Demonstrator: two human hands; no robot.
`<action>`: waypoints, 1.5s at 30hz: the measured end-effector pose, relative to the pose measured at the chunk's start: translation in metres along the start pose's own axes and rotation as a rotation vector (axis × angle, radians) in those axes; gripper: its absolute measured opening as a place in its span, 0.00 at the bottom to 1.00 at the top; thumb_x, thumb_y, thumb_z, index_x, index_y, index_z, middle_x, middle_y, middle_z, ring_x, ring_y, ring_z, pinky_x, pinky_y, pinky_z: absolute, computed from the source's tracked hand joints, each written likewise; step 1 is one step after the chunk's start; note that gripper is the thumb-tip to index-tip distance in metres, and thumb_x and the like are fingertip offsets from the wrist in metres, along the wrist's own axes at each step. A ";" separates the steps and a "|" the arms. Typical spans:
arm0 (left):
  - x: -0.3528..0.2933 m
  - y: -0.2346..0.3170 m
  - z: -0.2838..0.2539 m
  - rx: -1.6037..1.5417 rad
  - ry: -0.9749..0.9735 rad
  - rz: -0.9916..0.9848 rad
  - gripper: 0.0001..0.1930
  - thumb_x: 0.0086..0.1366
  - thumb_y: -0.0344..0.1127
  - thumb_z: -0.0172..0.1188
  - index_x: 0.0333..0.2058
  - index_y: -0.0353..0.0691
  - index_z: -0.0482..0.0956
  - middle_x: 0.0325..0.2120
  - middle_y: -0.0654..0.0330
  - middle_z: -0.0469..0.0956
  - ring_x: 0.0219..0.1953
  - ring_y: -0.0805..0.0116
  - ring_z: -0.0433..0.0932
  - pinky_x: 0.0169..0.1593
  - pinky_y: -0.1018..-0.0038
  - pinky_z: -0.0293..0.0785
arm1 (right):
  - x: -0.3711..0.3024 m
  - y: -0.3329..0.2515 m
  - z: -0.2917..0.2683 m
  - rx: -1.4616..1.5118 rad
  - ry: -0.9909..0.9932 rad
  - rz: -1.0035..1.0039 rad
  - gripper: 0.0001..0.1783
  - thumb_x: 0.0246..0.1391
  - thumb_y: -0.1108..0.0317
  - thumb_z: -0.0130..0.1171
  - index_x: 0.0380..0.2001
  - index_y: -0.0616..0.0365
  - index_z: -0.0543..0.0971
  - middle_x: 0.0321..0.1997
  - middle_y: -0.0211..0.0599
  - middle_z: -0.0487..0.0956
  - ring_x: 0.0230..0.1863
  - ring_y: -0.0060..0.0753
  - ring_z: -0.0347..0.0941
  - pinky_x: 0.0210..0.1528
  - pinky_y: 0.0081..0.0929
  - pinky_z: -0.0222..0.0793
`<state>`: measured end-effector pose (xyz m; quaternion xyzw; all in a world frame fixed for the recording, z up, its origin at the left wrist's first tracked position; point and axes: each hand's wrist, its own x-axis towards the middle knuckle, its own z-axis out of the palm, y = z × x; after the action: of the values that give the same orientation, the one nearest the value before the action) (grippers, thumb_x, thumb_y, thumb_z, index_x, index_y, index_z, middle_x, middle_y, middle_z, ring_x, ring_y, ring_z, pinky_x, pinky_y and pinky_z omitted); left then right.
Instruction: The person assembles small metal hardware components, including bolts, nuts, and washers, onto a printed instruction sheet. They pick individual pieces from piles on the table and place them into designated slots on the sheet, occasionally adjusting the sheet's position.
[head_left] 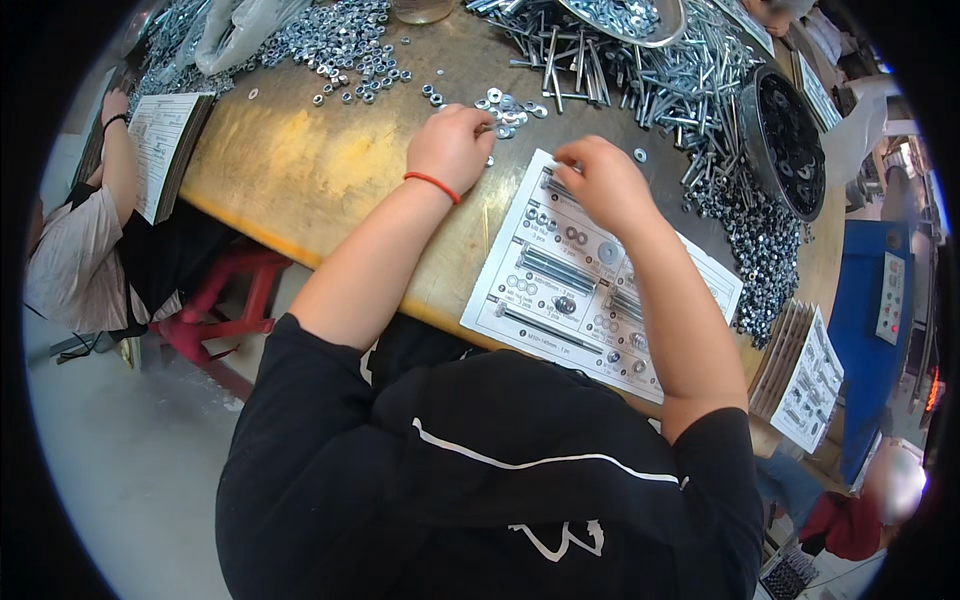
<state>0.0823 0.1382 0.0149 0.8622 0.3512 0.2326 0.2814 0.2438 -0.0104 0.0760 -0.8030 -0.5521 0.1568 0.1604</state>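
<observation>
My left hand (448, 150), with a red cord round its wrist, rests on the worn table at the edge of a small heap of flat washers (512, 118). Its fingers are curled together, and whatever is between them is hidden. Over the top edge of a white printed card (490, 290) hovers my right hand (608, 185). Thumb and fingers are drawn in there too; I cannot make out anything held. Pictures of parts cover the card, and bolts (555, 270) with other hardware appear on it in groups. My right forearm hides part of its right side.
Nuts (345, 50) spread across the far left, beside a clear plastic bag (235, 35). Long bolts (690, 80) pile up at the far right, below a metal bowl (655, 30). A black tray (785, 145), small nuts (765, 260) and stacked cards (808, 385) line the right. A co-worker's arm (118, 160) is left.
</observation>
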 end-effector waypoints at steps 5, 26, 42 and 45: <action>0.005 -0.007 0.012 0.029 -0.006 -0.015 0.07 0.58 0.38 0.63 0.34 0.45 0.85 0.34 0.61 0.80 0.39 0.59 0.79 0.42 0.66 0.75 | 0.063 -0.031 0.042 -0.037 0.007 0.116 0.11 0.50 0.60 0.63 0.35 0.53 0.83 0.42 0.42 0.81 0.45 0.47 0.78 0.45 0.41 0.74; -0.029 0.065 -0.015 -1.029 -0.462 -0.396 0.14 0.65 0.40 0.62 0.28 0.33 0.82 0.21 0.66 0.75 0.25 0.80 0.69 0.30 0.80 0.65 | -0.044 -0.026 0.003 0.247 0.403 -0.216 0.05 0.46 0.73 0.64 0.27 0.57 0.77 0.29 0.36 0.76 0.30 0.42 0.74 0.31 0.35 0.71; -0.082 0.175 0.035 -0.871 -0.710 -0.308 0.09 0.60 0.34 0.68 0.33 0.33 0.84 0.28 0.63 0.81 0.32 0.78 0.75 0.38 0.79 0.71 | -0.179 0.029 -0.013 0.412 0.583 0.081 0.12 0.46 0.76 0.66 0.37 0.59 0.80 0.32 0.34 0.79 0.28 0.25 0.75 0.27 0.21 0.70; -0.088 0.193 0.034 -0.800 -0.792 -0.331 0.11 0.60 0.34 0.68 0.37 0.32 0.83 0.30 0.62 0.81 0.32 0.78 0.75 0.38 0.79 0.71 | -0.202 0.051 -0.025 0.444 0.502 0.117 0.12 0.46 0.76 0.67 0.37 0.58 0.80 0.32 0.32 0.78 0.29 0.23 0.75 0.26 0.18 0.67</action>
<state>0.1376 -0.0528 0.0975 0.6438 0.2342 -0.0398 0.7274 0.2286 -0.2188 0.0912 -0.7925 -0.4006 0.0794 0.4530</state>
